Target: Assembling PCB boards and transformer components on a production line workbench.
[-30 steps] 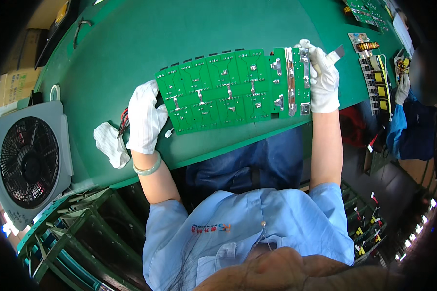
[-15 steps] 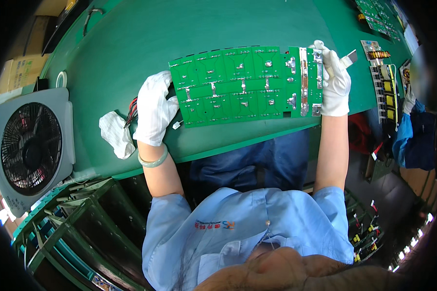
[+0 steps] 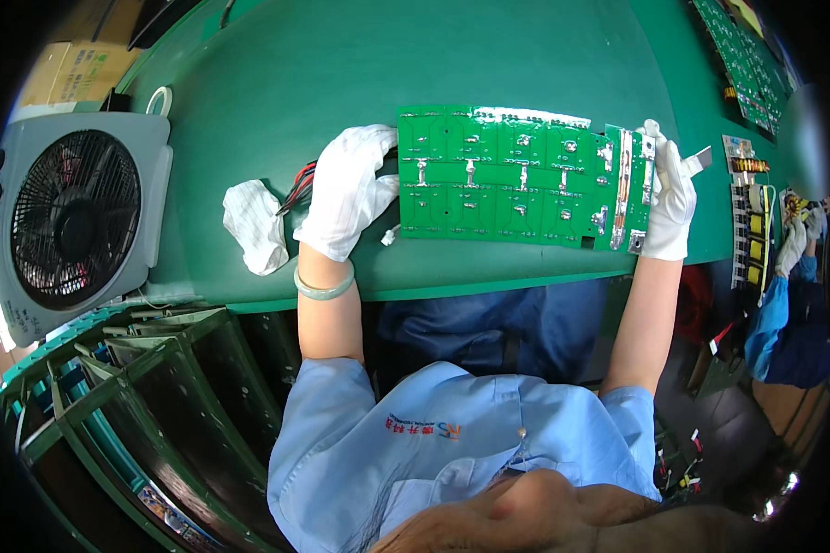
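Note:
A long green circuit board (image 3: pixel 489 175), its soldered side up, is held by its two short ends above the green table. My left hand (image 3: pixel 349 192), in a white glove, is closed on the left end; its fingertips are hidden beneath. My right hand (image 3: pixel 671 198), gloved too, grips the right end beside a silvery solder strip. A flat, pale metal blade (image 3: pixel 698 162) sticks out past the right fingers; its other end is hidden. Red and black wires (image 3: pixel 299 187) come out beside my left hand, with a small white connector (image 3: pixel 390 236) below the board's left end.
A crumpled white glove (image 3: pixel 253 227) lies left of the wires. A grey box fan (image 3: pixel 78 217) stands at the far left of the green table (image 3: pixel 415 64). More boards (image 3: pixel 752 217) lie at the right, where another person's gloved hands (image 3: pixel 793 241) work. Dark metal racks (image 3: pixel 184 396) stand below left.
The whole view has shifted, so table and fan appear farther right. The board's right end has tilted down slightly, and glare now shows along its far edge. Both hands keep their hold.

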Demonstrator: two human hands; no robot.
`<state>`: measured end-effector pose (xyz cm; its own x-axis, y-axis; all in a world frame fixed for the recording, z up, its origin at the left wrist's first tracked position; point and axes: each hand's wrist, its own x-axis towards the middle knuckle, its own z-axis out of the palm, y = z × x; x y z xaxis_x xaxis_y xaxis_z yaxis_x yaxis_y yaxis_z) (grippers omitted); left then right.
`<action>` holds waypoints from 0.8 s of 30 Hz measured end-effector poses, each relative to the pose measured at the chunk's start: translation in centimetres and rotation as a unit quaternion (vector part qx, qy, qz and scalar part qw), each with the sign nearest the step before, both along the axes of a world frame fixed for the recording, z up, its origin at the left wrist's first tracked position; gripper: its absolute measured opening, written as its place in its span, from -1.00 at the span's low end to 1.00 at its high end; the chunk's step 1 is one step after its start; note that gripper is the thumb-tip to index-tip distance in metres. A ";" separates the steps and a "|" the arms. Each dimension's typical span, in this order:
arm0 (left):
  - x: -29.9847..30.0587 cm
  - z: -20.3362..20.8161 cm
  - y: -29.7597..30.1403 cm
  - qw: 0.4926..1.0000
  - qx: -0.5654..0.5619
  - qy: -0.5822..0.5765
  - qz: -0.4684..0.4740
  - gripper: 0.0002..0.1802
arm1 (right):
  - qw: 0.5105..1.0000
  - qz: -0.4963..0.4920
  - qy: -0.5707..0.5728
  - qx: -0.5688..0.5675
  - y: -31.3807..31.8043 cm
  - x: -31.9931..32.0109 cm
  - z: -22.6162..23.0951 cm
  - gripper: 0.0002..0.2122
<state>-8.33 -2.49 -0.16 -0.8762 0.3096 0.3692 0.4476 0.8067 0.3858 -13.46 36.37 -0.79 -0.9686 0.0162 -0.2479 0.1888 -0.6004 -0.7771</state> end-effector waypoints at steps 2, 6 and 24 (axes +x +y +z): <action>0.1 0.3 -0.2 1.000 -0.004 0.009 0.006 -0.53 | 0.998 -0.012 0.026 0.050 -1.1 -0.1 0.5 -0.60; 0.4 0.2 0.1 0.999 -0.006 0.030 0.019 -0.49 | 0.972 0.027 0.132 0.194 -1.2 0.1 0.9 -0.60; 12.6 0.7 -8.2 0.938 0.025 0.054 0.342 -0.69 | 0.838 -0.207 -0.217 0.455 9.9 23.8 -5.5 -0.88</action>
<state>4.28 -10.68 0.50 -0.8203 -0.3307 0.4666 -0.1290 0.9018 0.4123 10.31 46.25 -6.29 -0.6554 0.7024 -0.2776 0.4938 0.1203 -0.8612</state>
